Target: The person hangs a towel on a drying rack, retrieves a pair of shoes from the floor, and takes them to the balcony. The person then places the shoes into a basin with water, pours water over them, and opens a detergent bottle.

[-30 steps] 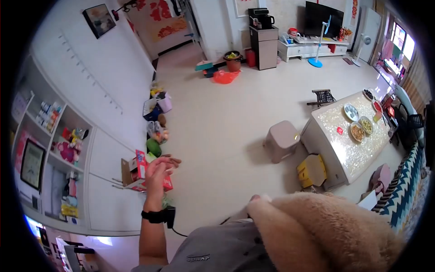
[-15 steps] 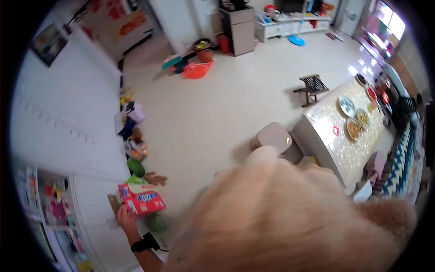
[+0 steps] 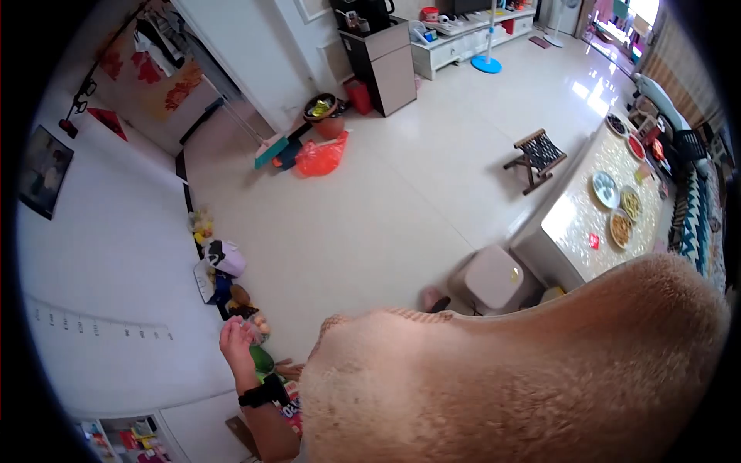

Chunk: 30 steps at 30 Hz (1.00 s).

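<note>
Fluffy tan cloth (image 3: 502,378), near R, judged lt. & soft; best gripped by far hem (image 3: 421,314). L hand (image 3: 238,339) seen empty, fingers loosely curled; R hand hidden, can't tell.

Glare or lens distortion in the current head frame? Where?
Head view: white glare on the glossy floor toward the bright window; head view: sparkling highlights across the tabletop; head view: fisheye bowing with black corners, fuzzy tan fabric covering much of the lower frame.
</note>
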### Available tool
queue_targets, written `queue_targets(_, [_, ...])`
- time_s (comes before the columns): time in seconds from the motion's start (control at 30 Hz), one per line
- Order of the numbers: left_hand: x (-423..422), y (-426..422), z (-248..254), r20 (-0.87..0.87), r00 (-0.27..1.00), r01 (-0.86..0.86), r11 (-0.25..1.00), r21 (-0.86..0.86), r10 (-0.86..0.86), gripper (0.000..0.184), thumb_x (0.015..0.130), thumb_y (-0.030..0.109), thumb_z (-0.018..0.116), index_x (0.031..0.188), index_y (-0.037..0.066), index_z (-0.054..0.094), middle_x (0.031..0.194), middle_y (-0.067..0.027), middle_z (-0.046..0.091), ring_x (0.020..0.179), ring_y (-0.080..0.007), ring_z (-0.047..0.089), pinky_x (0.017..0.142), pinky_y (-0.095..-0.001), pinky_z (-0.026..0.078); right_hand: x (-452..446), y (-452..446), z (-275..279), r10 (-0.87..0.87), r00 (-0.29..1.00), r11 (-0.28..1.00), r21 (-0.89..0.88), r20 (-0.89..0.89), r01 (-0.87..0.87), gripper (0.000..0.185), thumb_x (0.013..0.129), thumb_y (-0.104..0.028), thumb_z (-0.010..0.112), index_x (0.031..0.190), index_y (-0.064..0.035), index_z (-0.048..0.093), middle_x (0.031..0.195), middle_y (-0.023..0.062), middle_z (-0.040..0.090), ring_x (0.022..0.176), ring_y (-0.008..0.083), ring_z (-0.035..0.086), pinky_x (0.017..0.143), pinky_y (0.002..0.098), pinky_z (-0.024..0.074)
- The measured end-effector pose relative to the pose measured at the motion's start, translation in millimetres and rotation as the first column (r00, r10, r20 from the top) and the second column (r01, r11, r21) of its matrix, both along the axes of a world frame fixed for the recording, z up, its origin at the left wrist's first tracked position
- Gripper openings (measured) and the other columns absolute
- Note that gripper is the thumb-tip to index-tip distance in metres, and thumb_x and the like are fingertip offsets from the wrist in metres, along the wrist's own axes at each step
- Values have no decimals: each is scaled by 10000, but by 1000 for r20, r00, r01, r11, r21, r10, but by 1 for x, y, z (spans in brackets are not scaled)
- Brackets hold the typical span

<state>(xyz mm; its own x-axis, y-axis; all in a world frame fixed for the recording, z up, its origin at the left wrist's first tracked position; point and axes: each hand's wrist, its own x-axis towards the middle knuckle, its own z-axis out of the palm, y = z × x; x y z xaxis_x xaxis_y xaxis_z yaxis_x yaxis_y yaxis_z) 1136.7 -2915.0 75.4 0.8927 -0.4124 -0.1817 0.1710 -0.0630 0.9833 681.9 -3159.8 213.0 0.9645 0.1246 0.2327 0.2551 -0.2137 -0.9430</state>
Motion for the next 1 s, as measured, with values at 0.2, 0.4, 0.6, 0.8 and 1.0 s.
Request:
queue_targets(0.2, [31,-103,-2,36,996,82,996,20,-83,255,880,193,510,1056,10,517,987,-68,548,846,-160,550,698,-281,469,35,-99,-7,-19,1000,1000,-16,4,20,279,789,-225,577,1008,-60,522,980,101,512,886,226,503,740,340,411])
queue_targets(0.4, [58,-138,-7,50,998,-42,993,109,37,233,871,197,525,1026,24,525,945,-55,561,817,-161,562,691,-271,469,75,-216,2,-73,997,996,-45,3,73,276,792,-222,572,1007,-59,520,974,101,509,880,227,501,738,340,411])
queue_targets(0.6, [97,-167,-36,-143,966,-194,970,146,215,172,868,187,533,949,35,539,850,-42,573,713,-156,568,619,-285,478,136,-322,2,-371,928,921,-125,17,370,272,794,-219,567,1007,-58,517,968,101,507,875,228,499,736,341,412])
queue_targets(0.8, [175,-251,-74,-208,965,-146,985,94,163,183,845,177,565,954,32,544,820,-47,581,699,-160,574,589,-286,490,199,-404,-15,-717,696,679,-184,44,711,268,797,-216,562,1007,-56,515,962,100,504,869,229,497,734,341,412])
queue_targets(1.0, [260,-383,-86,-245,966,-42,984,175,85,228,845,167,561,1008,8,538,898,-78,587,773,-184,593,640,-286,501,255,-475,-5,-944,309,289,-156,116,944,264,800,-213,557,1006,-55,513,957,100,501,864,230,494,732,342,412])
